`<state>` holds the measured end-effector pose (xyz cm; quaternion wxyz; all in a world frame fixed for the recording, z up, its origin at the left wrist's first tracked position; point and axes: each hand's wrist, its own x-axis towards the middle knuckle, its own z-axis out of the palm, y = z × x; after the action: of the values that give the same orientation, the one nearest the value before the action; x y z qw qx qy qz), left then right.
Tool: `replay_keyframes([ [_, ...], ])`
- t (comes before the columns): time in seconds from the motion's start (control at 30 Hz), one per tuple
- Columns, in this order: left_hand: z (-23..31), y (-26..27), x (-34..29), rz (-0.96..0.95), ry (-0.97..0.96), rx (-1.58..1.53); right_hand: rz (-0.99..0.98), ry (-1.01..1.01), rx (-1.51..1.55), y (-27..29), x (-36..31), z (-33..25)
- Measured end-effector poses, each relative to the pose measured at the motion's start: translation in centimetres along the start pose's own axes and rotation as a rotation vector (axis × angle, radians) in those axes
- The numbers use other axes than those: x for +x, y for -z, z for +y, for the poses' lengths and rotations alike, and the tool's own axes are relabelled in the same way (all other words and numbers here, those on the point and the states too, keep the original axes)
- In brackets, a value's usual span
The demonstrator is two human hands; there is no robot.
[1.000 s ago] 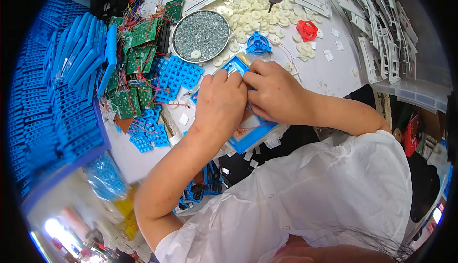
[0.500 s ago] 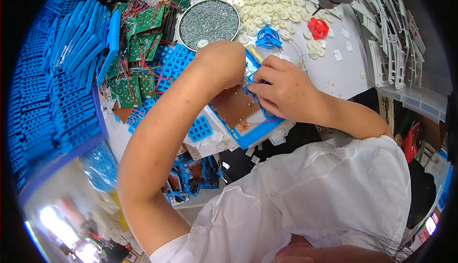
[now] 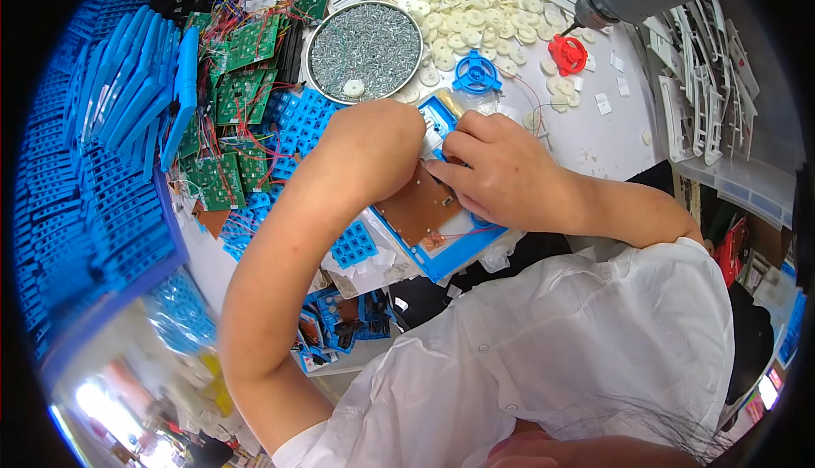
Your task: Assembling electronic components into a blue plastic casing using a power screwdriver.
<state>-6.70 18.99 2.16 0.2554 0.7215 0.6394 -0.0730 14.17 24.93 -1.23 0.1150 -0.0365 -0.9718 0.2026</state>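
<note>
A blue plastic housing (image 3: pixel 465 257) lies in front of me, with a brown circuit board (image 3: pixel 416 216) set inside it. Over its far left edge bends my left hand (image 3: pixel 379 141); its fingers are turned away and hidden behind the wrist. My right hand (image 3: pixel 499 165) rests over the housing's right side, fingers curled, thumb and fingertips brought together at the board's far edge. Whatever those fingertips pinch is too small or too covered to make out. Beside the hand, a thin red wire runs over the near part of the board.
A round tray of screws (image 3: pixel 367 50) stands beyond my hands, beside a heap of cream plastic discs (image 3: pixel 475 22). Green circuit boards (image 3: pixel 246 98) with wires and stacked blue housings (image 3: pixel 140 77) fill the left. A power screwdriver (image 3: pixel 598 8) hangs at upper right, near a red ring-shaped part (image 3: pixel 567 54).
Both hands and the housing sit slightly lower in view. The right fingertips have shifted a little left over the board's far edge. The screwdriver appears lower, its tip closer to the red part.
</note>
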Motion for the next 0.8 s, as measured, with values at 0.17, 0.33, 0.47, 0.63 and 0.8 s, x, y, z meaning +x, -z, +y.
replay_keyframes([
  [0.17, 1.3, -0.4, -1.3, 0.058, 0.070, 0.026, -0.031, 0.003, -0.016, 0.3, 0.5, -0.4],
  [0.33, 1.8, -0.6, -2.0, 0.098, 0.227, 0.075, -0.006, 0.045, -0.105, 0.0, 0.5, -0.9],
  [0.47, 2.5, -3.1, -2.6, 0.362, 0.181, -0.178, -0.049, 0.056, -0.194, -0.3, -0.8, -1.1],
  [0.63, 3.6, -6.7, -5.7, 0.682, -0.018, -0.203, -0.063, 0.124, -0.126, 0.5, -0.3, -1.1],
  [0.8, 3.6, -9.0, -8.5, 0.913, 0.050, -0.227, 0.168, 0.079, 0.112, 2.2, -1.0, 1.1],
])
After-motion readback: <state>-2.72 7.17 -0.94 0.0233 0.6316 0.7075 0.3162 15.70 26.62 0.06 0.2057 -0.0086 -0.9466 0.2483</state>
